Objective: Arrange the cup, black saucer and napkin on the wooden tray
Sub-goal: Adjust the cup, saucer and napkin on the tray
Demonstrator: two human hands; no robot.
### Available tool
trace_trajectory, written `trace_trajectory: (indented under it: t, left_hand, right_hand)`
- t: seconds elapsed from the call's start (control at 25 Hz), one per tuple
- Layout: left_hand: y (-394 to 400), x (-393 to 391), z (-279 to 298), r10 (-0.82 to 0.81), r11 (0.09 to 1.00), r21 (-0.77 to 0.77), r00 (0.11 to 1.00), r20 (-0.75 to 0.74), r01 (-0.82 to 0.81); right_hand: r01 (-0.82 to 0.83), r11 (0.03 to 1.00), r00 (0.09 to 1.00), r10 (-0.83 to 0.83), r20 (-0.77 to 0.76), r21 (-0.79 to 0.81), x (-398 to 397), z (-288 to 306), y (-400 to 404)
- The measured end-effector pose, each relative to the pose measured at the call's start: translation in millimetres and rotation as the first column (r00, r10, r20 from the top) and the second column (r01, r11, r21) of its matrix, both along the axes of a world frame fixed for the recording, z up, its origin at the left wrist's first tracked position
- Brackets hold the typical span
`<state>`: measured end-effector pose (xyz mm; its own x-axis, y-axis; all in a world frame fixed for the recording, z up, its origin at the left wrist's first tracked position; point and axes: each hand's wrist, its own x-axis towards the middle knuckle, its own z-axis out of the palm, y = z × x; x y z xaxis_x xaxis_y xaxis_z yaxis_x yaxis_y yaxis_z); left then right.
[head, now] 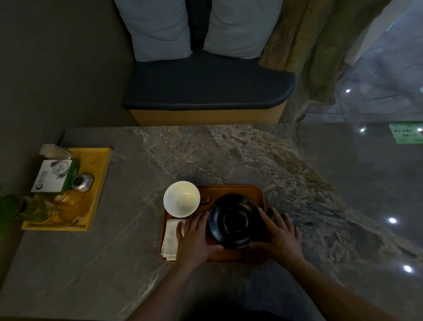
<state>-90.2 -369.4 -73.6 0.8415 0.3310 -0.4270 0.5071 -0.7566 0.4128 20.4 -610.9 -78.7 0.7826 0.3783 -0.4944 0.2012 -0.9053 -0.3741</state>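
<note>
A brown wooden tray [243, 254] lies on the marble table in front of me. The black saucer [235, 221] sits on its right half. My left hand [193, 237] touches the saucer's left rim and my right hand [280, 232] touches its right rim, fingers spread around it. A white cup [181, 198] stands at the tray's far left corner, overhanging the edge. A folded white napkin [169, 238] lies along the tray's left side, partly under my left hand.
A yellow tray [99, 189] at the left holds a white-green box [52, 177], a silver object [81, 183] and an amber glass dish [72, 209]. A plant [4, 208] sits at the left edge. A bench with cushions [207, 87] stands beyond the table.
</note>
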Motion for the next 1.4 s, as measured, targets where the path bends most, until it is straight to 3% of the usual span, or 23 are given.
trace_trajectory:
  t: [1.4]
  left_hand:
    - [11.0, 1.1, 5.1, -0.029, 0.999, -0.028, 0.999, -0.040, 0.028]
  right_hand:
    - [-0.028, 0.999, 0.999, 0.027, 0.030, 0.019, -5.8, -3.0, -4.5]
